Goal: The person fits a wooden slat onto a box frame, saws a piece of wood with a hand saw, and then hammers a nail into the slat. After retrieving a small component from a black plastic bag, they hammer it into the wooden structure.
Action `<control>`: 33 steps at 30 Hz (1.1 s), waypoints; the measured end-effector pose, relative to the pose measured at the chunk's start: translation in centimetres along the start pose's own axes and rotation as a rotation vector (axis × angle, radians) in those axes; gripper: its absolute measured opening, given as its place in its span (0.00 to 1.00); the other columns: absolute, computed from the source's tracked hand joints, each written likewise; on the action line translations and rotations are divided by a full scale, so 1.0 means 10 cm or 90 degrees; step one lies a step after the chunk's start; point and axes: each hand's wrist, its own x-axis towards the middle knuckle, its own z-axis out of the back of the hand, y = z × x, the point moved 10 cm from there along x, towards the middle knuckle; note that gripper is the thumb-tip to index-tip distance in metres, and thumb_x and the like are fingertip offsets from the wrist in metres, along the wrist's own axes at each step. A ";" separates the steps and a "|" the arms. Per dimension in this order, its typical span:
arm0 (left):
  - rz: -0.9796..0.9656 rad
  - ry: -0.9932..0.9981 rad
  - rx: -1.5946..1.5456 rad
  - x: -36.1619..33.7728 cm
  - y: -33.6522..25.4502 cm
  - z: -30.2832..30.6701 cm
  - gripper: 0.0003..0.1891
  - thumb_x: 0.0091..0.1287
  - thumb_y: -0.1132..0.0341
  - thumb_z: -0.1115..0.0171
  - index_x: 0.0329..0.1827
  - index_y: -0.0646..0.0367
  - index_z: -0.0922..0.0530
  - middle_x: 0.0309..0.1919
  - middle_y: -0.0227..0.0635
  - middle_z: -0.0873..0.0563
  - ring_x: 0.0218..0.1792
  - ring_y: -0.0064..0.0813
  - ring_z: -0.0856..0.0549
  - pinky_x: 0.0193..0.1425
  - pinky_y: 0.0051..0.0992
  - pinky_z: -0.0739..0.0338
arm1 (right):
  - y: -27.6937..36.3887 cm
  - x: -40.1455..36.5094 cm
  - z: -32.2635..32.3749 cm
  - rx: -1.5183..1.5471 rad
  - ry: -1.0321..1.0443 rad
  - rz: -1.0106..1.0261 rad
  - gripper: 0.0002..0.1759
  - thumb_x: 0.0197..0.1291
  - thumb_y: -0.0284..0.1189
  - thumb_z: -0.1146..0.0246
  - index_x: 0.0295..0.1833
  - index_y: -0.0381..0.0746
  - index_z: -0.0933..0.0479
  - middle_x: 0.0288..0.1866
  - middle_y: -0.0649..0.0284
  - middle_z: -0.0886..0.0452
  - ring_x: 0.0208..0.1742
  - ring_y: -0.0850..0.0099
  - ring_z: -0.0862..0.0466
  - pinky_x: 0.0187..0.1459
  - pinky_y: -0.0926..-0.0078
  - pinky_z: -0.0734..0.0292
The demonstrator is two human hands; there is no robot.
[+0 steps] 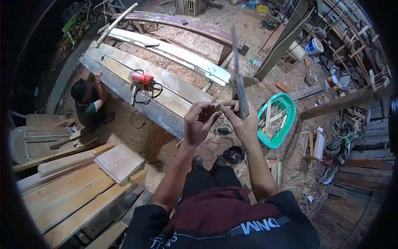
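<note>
My left hand (pixel 198 121) is raised in front of my body, its thumb and fingertips pinched together on something too small to make out. Fingertip to fingertip with it, my right hand (pixel 243 124) is closed around the lower end of a long, narrow grey-brown strip (pixel 238 68). That strip looks like a blade or thin bar and points upward, away from me; its exact kind does not show. The right thumb and forefinger also meet at the small spot between the hands. Behind the hands lies the near end of a plank workbench (pixel 166 120).
A red corded power tool (pixel 142 78) lies on the bench. At left, another person (pixel 88 101) crouches with a hand on its edge. A green basin (pixel 293 120) of wood scraps, a black bag (pixel 234 154) and stacked boards (pixel 70 186) surround me.
</note>
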 end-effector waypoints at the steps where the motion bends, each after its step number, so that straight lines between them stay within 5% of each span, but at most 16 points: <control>1: -0.013 0.019 0.041 0.00 -0.17 0.02 0.12 0.61 0.78 0.28 0.46 0.66 0.19 0.43 0.36 0.16 0.38 0.21 0.14 0.41 0.20 0.18 | 0.12 -0.05 -0.05 -0.019 0.017 -0.003 0.14 0.60 0.26 0.28 0.34 0.38 0.29 0.39 0.62 0.15 0.35 0.83 0.21 0.37 0.83 0.26; 7: -0.114 0.073 0.085 -0.12 -1.10 0.10 0.11 0.60 0.77 0.30 0.45 0.65 0.18 0.43 0.40 0.13 0.40 0.25 0.13 0.42 0.24 0.18 | 0.68 -0.37 -0.04 0.055 -0.013 0.002 0.14 0.60 0.25 0.28 0.32 0.39 0.29 0.36 0.64 0.16 0.29 0.85 0.24 0.29 0.84 0.30; 11: 0.103 0.210 0.055 -0.23 -1.21 -0.02 0.07 0.72 0.72 0.40 0.46 0.66 0.19 0.28 0.33 0.15 0.29 0.15 0.21 0.33 0.21 0.26 | 1.09 -0.49 -0.01 0.065 -0.042 0.039 0.16 0.60 0.23 0.28 0.33 0.42 0.32 0.36 0.63 0.16 0.27 0.84 0.25 0.25 0.83 0.32; 12: 0.044 0.201 0.095 -0.22 -1.40 -0.03 0.09 0.75 0.69 0.44 0.45 0.67 0.19 0.23 0.28 0.18 0.26 0.13 0.24 0.30 0.20 0.31 | 1.17 -0.52 -0.02 0.073 -0.039 0.054 0.16 0.60 0.23 0.28 0.34 0.42 0.32 0.36 0.62 0.16 0.26 0.84 0.25 0.25 0.83 0.32; 24: 0.055 0.249 -0.183 -0.28 -1.71 0.19 0.13 0.77 0.66 0.45 0.49 0.68 0.17 0.24 0.24 0.21 0.23 0.09 0.28 0.27 0.15 0.35 | 1.66 -0.78 -0.40 0.145 -0.002 0.111 0.17 0.58 0.22 0.28 0.33 0.43 0.32 0.37 0.60 0.15 0.29 0.83 0.22 0.28 0.82 0.29; 33: -0.055 0.168 -0.076 -0.20 -1.77 0.48 0.13 0.76 0.66 0.42 0.51 0.67 0.16 0.27 0.26 0.16 0.27 0.10 0.25 0.30 0.17 0.31 | 1.68 -0.78 -0.58 0.161 0.001 0.134 0.16 0.58 0.22 0.27 0.35 0.42 0.31 0.39 0.59 0.14 0.31 0.83 0.22 0.31 0.83 0.29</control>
